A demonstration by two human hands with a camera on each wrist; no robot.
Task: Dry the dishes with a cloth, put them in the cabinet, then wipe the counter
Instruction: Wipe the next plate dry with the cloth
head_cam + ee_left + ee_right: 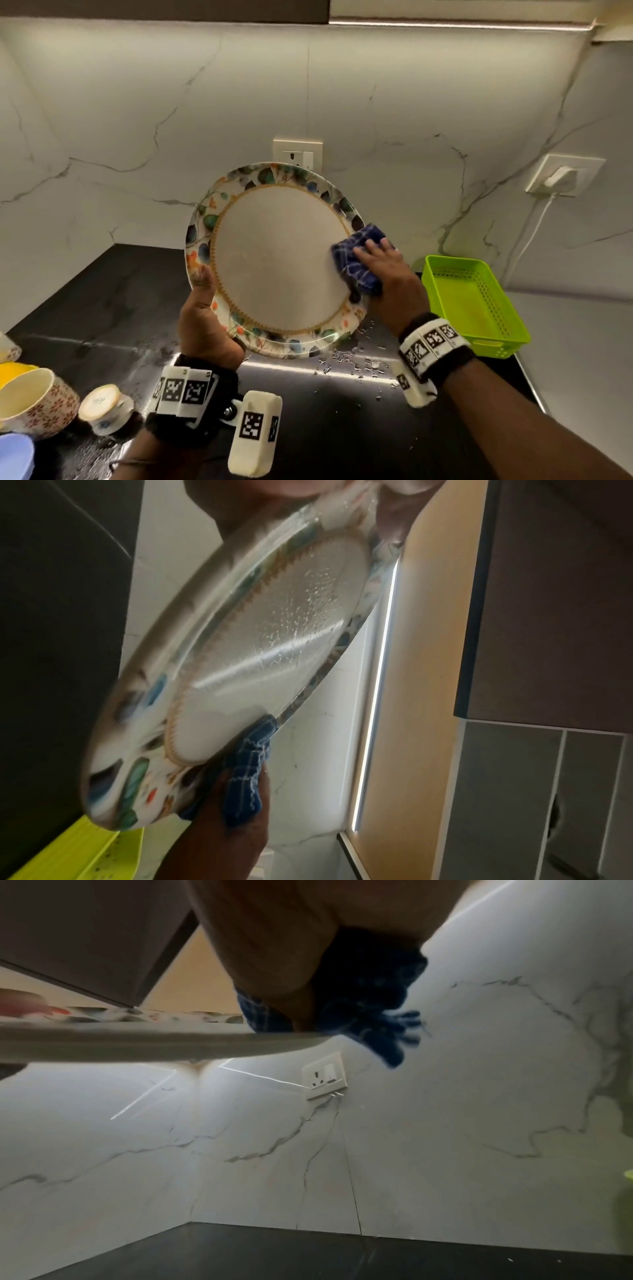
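Observation:
A round plate point(277, 260) with a floral rim and a plain white middle is held up, tilted, above the black counter. My left hand point(202, 318) grips its lower left rim, thumb on the front face. My right hand point(390, 274) holds a blue checked cloth point(356, 253) against the plate's right rim, fingers laid over the cloth and thumb hidden. In the left wrist view the plate point(274, 647) carries water droplets on its upper half, and the cloth point(250, 764) wraps over its edge. From the right wrist, the cloth point(369, 988) hangs past the plate's edge point(137, 1039).
An empty green basket point(472, 301) stands on the counter at the right. Water drops point(352, 363) lie below the plate. At the left edge are a floral mug point(34, 404), a small upturned cup point(102, 404), and yellow and blue dishes. A dark cabinet point(548, 588) hangs overhead.

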